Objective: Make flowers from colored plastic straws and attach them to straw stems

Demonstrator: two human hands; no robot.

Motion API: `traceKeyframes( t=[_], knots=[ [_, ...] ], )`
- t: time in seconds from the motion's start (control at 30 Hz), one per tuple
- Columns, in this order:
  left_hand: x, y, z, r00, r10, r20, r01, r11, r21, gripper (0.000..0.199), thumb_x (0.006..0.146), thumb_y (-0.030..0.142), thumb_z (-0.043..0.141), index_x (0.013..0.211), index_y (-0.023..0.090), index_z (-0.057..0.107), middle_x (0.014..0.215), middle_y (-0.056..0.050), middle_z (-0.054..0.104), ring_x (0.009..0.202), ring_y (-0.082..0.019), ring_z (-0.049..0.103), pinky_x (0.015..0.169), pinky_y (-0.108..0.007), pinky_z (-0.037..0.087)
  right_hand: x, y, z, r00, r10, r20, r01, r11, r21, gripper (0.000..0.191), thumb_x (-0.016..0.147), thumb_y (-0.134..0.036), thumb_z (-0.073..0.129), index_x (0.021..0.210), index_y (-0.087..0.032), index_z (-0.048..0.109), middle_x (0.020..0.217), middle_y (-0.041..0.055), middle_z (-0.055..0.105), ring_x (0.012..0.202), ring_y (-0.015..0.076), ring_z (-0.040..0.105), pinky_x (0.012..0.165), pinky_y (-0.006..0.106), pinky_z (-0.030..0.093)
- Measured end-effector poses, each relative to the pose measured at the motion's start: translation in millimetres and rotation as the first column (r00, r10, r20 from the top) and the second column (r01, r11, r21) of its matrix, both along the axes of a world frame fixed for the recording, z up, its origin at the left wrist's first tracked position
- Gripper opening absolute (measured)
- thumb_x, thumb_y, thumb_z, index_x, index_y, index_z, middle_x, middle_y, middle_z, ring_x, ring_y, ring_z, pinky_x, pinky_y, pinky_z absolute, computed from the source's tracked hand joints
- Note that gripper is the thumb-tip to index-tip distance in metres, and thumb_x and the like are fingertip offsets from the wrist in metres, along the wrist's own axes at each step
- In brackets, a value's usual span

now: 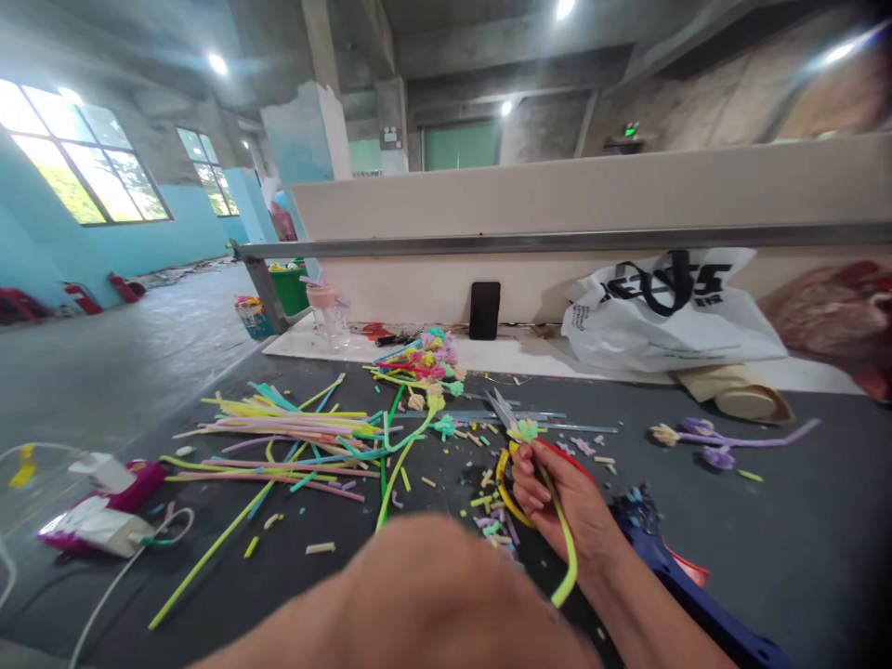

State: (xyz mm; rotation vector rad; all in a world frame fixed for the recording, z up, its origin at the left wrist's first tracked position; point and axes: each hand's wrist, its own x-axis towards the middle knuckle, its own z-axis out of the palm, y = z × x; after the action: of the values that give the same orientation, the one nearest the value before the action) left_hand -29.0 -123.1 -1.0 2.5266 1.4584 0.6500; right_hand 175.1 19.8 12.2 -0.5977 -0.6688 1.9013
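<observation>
As the right hand [577, 491] holds one yellow-green flower [524, 430] right of centre, beside scissors [499, 407], work appears partway | left hand [432, 585]: blurred, lower centre, grip cannot be told | bunched flowers [433, 358], centre: apparently finished | loose stems [293, 424], left: apparently unworked

Right-hand fingers [530, 485] are above the counter [801, 520], around a pipe-cleaner flower [524, 430]. Scissor blades [499, 405] point away just beyond them. Cut scraps [486, 502] lie just left of the fingers; farther left come loose pipe cleaners [293, 420], then 2 charger plugs [104, 472]. Beyond and left sits a flower bunch [433, 358]. Well behind the fingers, a ledge [533, 355] bears a cup [331, 321], left, a phone [485, 311] and, right, a carrier bag [669, 316]. Well right lies a sprig [756, 440].
</observation>
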Motion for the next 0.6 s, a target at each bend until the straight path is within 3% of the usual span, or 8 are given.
traceKeyframes(
  t=[0.07, 0.1, 0.17, 0.2, 0.4, 0.6],
  knots=[
    [1, 52, 42.0, 1.000, 0.007, -0.019, -0.006, 1.000, 0.028, 0.024, 0.086, 0.030, 0.039, 0.090, 0.027, 0.062, 0.084, -0.002, 0.065, 0.081, -0.016, 0.058, 0.077, -0.028, 0.045, 0, 0, -0.3, 1.000, 0.003, -0.005, -0.003, 1.000, 0.004, 0.018, 0.077, -0.028, 0.060, 0.066, -0.013, 0.058, 0.058, -0.0042, 0.045, 0.037, 0.0003, 0.025, 0.033, 0.013, 0.026],
    [-2, 73, 54.8, 0.993, 0.084, -0.084, -0.081, 0.996, 0.033, 0.026, 0.087, 0.028, 0.037, 0.089, 0.024, 0.062, 0.088, -0.003, 0.065, 0.083, -0.016, 0.058, 0.081, -0.030, 0.043, 0, 0, -0.6, 1.000, 0.010, -0.006, -0.010, 1.000, 0.005, 0.019, 0.076, -0.029, 0.061, 0.066, -0.013, 0.058, 0.057, -0.0043, 0.044, 0.037, 0.0004, 0.025, 0.033, 0.013, 0.026],
    [-11, 104, 64.1, 0.934, 0.266, -0.239, -0.257, 0.964, 0.069, 0.025, 0.086, 0.026, 0.039, 0.083, 0.020, 0.062, 0.085, -0.006, 0.064, 0.081, -0.018, 0.057, 0.079, -0.033, 0.042, 0, 0, -1.3, 1.000, 0.029, -0.009, -0.029, 1.000, 0.004, 0.020, 0.076, -0.030, 0.062, 0.065, -0.013, 0.058, 0.054, -0.0048, 0.042, 0.037, 0.0008, 0.025, 0.034, 0.013, 0.026],
    [-16, 114, 62.1, 0.888, 0.347, -0.303, -0.336, 0.938, 0.090, 0.021, 0.084, 0.026, 0.043, 0.081, 0.019, 0.062, 0.087, -0.008, 0.063, 0.084, -0.021, 0.057, 0.079, -0.035, 0.041, 0, 0, -1.7, 0.999, 0.034, -0.015, -0.034, 0.999, 0.005, 0.020, 0.076, -0.029, 0.062, 0.065, -0.013, 0.059, 0.053, -0.0049, 0.041, 0.037, 0.0010, 0.025, 0.034, 0.013, 0.027],
    [-36, 131, 27.2, 0.855, 0.383, -0.350, -0.390, 0.919, 0.053, 0.016, 0.079, 0.025, 0.050, 0.071, 0.019, 0.063, 0.081, -0.009, 0.065, 0.087, -0.028, 0.057, 0.078, -0.042, 0.036, -1, -2, -1.2, 0.998, 0.051, -0.029, -0.051, 0.999, 0.003, 0.019, 0.076, -0.027, 0.061, 0.065, -0.013, 0.059, 0.055, -0.0037, 0.043, 0.038, 0.0010, 0.024, 0.035, 0.013, 0.026],
    [-40, 132, 21.3, 0.866, 0.390, -0.312, -0.403, 0.915, 0.027, 0.022, 0.082, 0.020, 0.041, 0.075, 0.020, 0.063, 0.078, -0.007, 0.067, 0.086, -0.025, 0.059, 0.079, -0.040, 0.032, -3, -4, 3.0, 0.998, 0.069, -0.012, -0.069, 0.998, 0.002, 0.020, 0.077, -0.029, 0.060, 0.064, -0.013, 0.058, 0.053, -0.0043, 0.040, 0.039, 0.0023, 0.022, 0.036, 0.015, 0.025]
  ],
)
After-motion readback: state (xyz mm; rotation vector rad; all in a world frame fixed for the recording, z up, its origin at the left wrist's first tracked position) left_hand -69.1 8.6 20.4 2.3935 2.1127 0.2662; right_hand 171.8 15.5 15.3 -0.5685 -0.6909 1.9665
